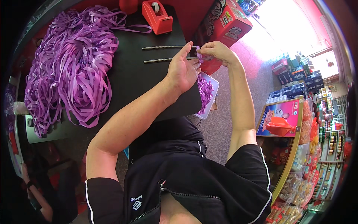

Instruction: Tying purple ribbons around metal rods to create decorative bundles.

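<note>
Two thin metal rods with spiral grooves, an upper rod (160, 47) and a lower rod (154, 61), reach across the dark table's right side. A short piece of purple ribbon (198, 53) spans their right ends. Thumb and fingertips of my right hand (218, 52) pinch this ribbon near the upper rod. My left hand (182, 71) is beside the rods, palm partly turned up, thumb apart from the bent fingers. Those fingertips are at the lower rod's end, close to the ribbon; whether they touch it is hard to see.
A big heap of purple ribbon loops (82, 63) covers the left of the black table (136, 84). Behind stands a red tape dispenser (158, 18). Below the right edge is a white bin (212, 91) of purple ribbon pieces. Red cartons (227, 22) and packed shelves stand right; another person's arm (37, 198) shows lower left.
</note>
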Tool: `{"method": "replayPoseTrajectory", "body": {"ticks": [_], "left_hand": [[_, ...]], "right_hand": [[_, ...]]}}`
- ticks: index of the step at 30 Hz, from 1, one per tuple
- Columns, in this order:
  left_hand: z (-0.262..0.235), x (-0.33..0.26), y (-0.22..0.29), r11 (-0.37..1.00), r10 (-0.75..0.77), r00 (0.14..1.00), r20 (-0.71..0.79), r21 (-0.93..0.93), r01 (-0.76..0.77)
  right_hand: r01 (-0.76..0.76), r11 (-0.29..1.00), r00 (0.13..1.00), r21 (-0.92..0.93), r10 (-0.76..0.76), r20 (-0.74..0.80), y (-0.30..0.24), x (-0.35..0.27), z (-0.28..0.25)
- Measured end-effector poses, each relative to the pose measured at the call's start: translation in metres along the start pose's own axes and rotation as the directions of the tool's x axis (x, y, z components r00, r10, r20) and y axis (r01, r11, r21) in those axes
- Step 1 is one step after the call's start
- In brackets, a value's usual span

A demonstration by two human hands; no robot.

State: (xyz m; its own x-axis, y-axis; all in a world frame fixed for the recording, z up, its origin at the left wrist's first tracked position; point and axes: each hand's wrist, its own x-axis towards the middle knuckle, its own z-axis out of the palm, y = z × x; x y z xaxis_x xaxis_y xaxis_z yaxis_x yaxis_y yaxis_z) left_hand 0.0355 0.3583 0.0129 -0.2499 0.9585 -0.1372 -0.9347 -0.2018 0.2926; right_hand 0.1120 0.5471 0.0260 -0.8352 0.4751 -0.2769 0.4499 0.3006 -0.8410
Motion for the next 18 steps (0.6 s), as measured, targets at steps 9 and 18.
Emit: {"method": "replayPoseTrajectory", "body": {"ticks": [9,18], "left_hand": [[-0.003,0.001,-0.001,1.000,-0.004,1.000,0.018,0.002,0.003],[-0.007,0.003,-0.001,1.000,0.011,0.998,0.061,-0.007,-0.011]], "right_hand": [[0.030,0.941,0.993,-0.336,-0.067,-0.100,-0.007,-0.005,0.007],[-0.137,0.846,0.970,-0.516,0.009,-0.242,-0.025,-0.019,0.027]]}}
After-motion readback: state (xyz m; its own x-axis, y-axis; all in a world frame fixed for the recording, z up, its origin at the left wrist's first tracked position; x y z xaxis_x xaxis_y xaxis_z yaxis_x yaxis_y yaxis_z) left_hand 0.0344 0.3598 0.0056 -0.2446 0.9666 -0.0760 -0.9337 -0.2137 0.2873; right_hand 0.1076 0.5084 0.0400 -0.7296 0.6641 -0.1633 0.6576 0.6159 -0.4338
